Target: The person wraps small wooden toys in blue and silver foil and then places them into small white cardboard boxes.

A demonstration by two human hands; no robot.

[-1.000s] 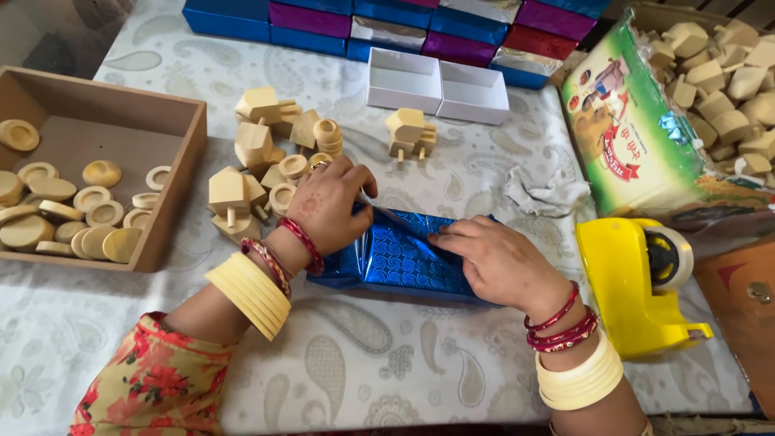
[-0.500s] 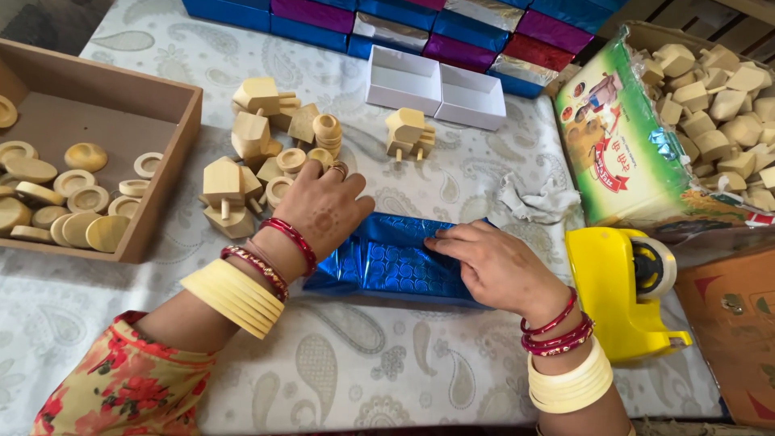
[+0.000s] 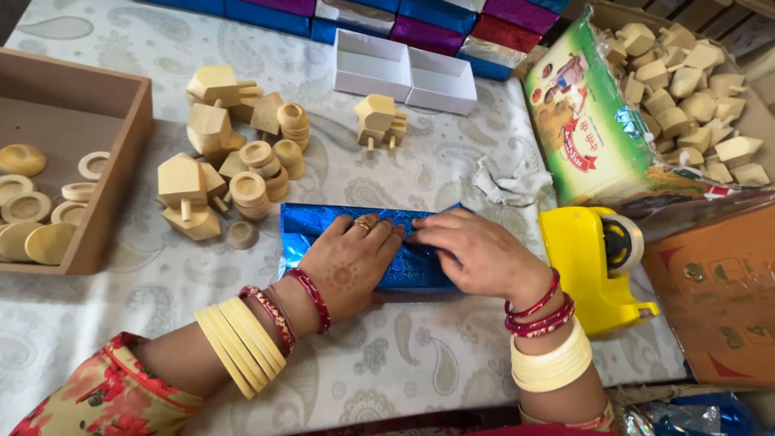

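A small box wrapped in shiny blue patterned foil (image 3: 323,228) lies on the patterned tablecloth in front of me. My left hand (image 3: 351,266) lies flat on top of it, palm down, fingers pressing the foil. My right hand (image 3: 472,254) rests on the box's right part, its fingertips meeting those of the left hand on the foil's upper edge. Both wrists carry red and cream bangles.
A yellow tape dispenser (image 3: 593,266) stands right of my hands. Wooden toy pieces (image 3: 218,173) lie to the left, and a wooden tray (image 3: 105,206) holds wooden rings and discs. Two open white boxes (image 3: 408,77), coloured boxes (image 3: 428,32), crumpled paper (image 3: 508,186) and a bag of wooden blocks (image 3: 686,89) sit behind.
My left hand has slid right along the blue foil box toward my right hand, so the fingertips now meet. The view has shifted slightly.
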